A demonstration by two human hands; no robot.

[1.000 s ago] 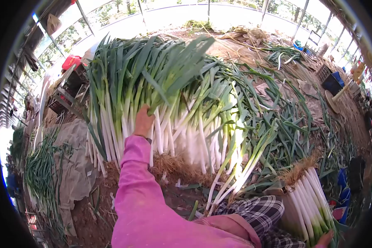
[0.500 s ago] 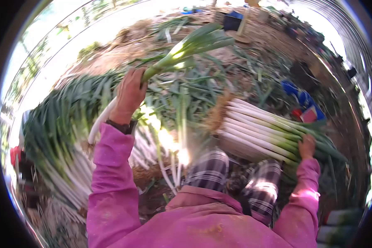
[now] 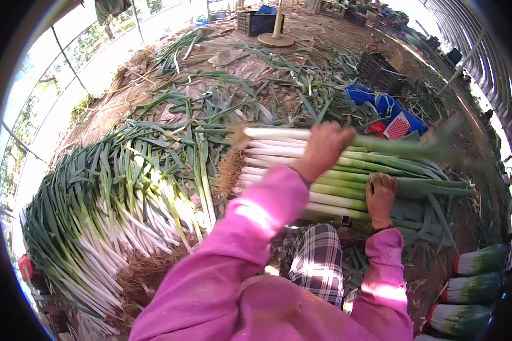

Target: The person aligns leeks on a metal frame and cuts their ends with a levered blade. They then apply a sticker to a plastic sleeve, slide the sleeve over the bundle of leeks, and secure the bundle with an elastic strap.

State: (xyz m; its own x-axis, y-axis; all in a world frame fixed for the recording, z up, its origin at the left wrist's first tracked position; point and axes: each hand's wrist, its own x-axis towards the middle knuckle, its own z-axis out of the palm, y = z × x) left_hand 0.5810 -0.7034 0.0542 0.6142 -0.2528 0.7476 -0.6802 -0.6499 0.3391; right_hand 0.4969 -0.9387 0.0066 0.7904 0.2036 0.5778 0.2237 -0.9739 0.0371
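Note:
My left hand (image 3: pixel 327 149) is closed round a leek (image 3: pixel 392 146), holding it along the far side of a row of leeks (image 3: pixel 273 152). Its leafy end is smeared by motion. The row lies side by side in front of me, with white stalks and shaggy roots (image 3: pixel 228 171) to the left and green leaves to the right. My right hand (image 3: pixel 381 196) is on the green part of the row, fingers curled over the leaves. To my left spreads a big heap of leeks (image 3: pixel 91 238), roots toward me.
Tied leek bundles (image 3: pixel 472 287) are stacked at lower right. Beyond the row lie a blue plastic sheet (image 3: pixel 418 120) and a black crate (image 3: pixel 375 71). Farther off stand a dark crate (image 3: pixel 253 24) and a post on a round base (image 3: pixel 276 40). Loose leaves (image 3: pixel 301 82) litter the ground.
My left hand has swung the leek from the upper left over to the far side of the row. My right hand has shifted along the leaves. The view has turned.

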